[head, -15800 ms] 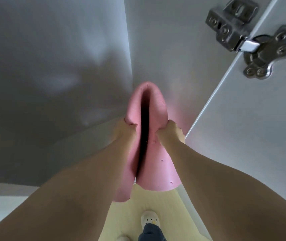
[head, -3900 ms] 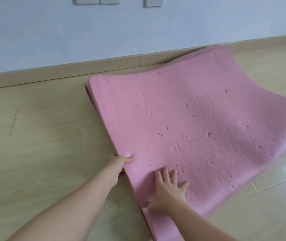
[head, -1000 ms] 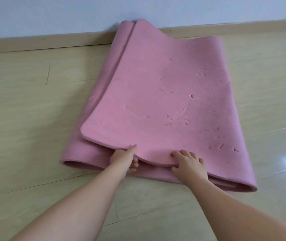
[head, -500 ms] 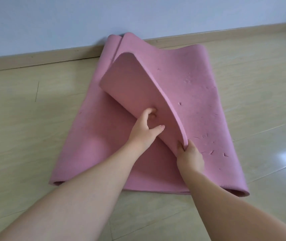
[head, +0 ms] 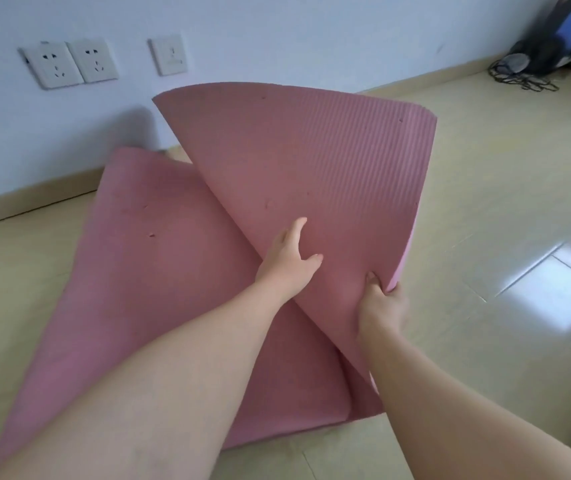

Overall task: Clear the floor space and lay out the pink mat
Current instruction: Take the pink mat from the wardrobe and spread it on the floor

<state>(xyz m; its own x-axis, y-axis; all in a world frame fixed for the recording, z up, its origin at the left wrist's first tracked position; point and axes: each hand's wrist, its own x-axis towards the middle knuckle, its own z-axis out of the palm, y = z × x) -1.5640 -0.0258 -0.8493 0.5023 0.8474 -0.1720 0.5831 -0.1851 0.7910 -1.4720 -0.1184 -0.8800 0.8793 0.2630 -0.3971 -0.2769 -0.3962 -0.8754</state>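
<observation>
Fingers of our right hand grip the mat, left hand flat against it; mid-unfold, next we probably flip the flap over.

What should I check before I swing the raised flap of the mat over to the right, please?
1. Right hand grips the flap edge: ok, fingers curl round it.
2. Left hand backs the flap: ok, flat against its ribbed side.
3. Floor on the right bare where the flap would land: ok nearby.
4. Cords in the far corner out of reach: cannot tell.
5. Rest of the mat flat on the floor: ok where visible; its near left corner is hidden.
6. Mat fully spread: not ok, the flap is up.
</observation>
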